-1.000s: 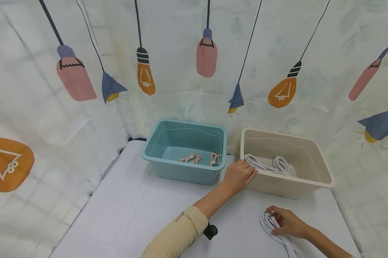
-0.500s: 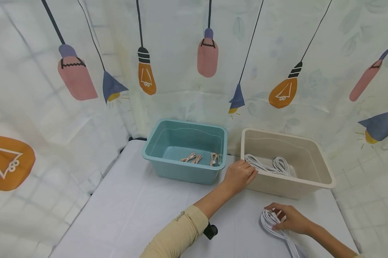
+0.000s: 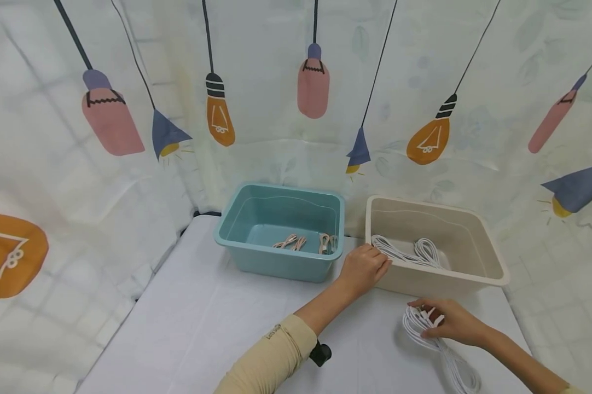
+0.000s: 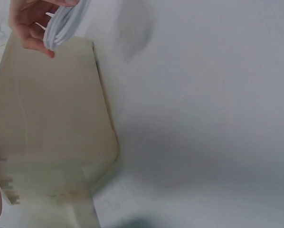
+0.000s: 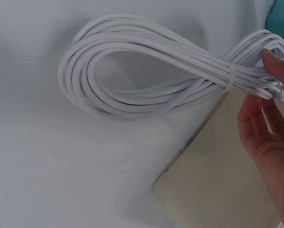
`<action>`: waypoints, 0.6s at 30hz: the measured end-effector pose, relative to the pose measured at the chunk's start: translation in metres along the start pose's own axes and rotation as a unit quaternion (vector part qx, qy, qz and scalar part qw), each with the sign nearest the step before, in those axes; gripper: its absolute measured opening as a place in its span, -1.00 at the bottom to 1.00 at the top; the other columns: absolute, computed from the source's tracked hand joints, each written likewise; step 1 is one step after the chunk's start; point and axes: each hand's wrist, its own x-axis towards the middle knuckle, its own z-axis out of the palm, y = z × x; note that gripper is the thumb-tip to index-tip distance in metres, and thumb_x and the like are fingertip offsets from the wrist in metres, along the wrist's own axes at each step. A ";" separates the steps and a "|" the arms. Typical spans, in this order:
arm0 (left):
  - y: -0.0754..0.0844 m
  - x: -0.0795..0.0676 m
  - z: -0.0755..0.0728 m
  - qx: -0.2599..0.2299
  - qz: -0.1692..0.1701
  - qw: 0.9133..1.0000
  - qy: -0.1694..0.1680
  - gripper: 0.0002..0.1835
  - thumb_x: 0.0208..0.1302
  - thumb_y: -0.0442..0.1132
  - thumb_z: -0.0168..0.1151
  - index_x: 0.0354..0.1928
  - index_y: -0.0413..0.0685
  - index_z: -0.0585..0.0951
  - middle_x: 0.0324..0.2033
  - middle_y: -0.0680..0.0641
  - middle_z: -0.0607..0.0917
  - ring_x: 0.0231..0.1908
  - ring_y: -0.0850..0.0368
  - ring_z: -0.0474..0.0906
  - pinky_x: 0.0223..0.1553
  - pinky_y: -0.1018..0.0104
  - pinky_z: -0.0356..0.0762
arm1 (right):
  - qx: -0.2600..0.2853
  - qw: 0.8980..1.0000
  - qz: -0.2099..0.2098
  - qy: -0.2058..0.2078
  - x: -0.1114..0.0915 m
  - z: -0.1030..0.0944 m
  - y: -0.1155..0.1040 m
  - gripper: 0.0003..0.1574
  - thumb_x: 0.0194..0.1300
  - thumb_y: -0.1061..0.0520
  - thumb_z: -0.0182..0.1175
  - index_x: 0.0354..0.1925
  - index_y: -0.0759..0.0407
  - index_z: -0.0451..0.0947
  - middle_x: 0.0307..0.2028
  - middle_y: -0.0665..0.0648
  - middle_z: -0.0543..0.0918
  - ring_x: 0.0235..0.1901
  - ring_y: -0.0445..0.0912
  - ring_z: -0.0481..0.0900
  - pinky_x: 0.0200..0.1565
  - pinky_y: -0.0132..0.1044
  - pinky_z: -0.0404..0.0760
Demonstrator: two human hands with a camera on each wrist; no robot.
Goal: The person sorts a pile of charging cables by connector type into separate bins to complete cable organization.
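Note:
A bundle of white cable (image 5: 132,42), coiled and tied near one end, is pinched between the thumb and fingers of my right hand (image 3: 451,322). It hangs over the white table in front of the beige bin (image 3: 434,282). My left hand (image 3: 364,269) grips the near left corner of that bin's rim, fingers curled over it. Inside the bin lie more white cables (image 3: 426,253). The left wrist view shows the bin's outer wall (image 4: 56,104) and, at the top, my right hand (image 4: 30,26) with part of the cable bundle.
Left of the beige bin stands a teal bin (image 3: 278,262) holding several small tan cables (image 3: 298,243). The white table (image 3: 217,328) stretches out in front of both. A curtain (image 3: 266,109) printed with lamps hangs behind and at the sides.
My right hand has lifted the white cable bundle off the table and moved it slightly up and right, toward the beige bin. My left hand stays on the rim.

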 end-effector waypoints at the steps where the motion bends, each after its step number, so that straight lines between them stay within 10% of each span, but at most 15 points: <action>1: 0.000 0.000 0.000 -0.001 0.000 1.000 0.002 -0.85 0.48 -0.06 0.36 -0.26 0.17 0.84 -0.33 0.21 0.81 -0.23 0.30 0.69 -0.10 0.48 0.63 | -0.005 1.000 -0.001 0.000 0.001 -0.003 -0.002 -0.32 0.15 0.21 0.59 0.20 0.30 0.57 -0.11 0.24 0.73 -0.27 -0.28 0.69 -0.38 -0.32 0.70; 18: -0.002 0.000 0.001 0.004 0.005 1.000 0.005 -0.85 0.48 -0.06 0.36 -0.26 0.19 0.84 -0.33 0.22 0.81 -0.24 0.33 0.69 -0.12 0.49 0.62 | -0.060 0.998 -0.006 0.010 0.010 -0.049 -0.036 -0.30 0.14 0.21 0.60 0.23 0.23 0.60 -0.06 0.21 0.72 -0.26 -0.30 0.69 -0.37 -0.33 0.72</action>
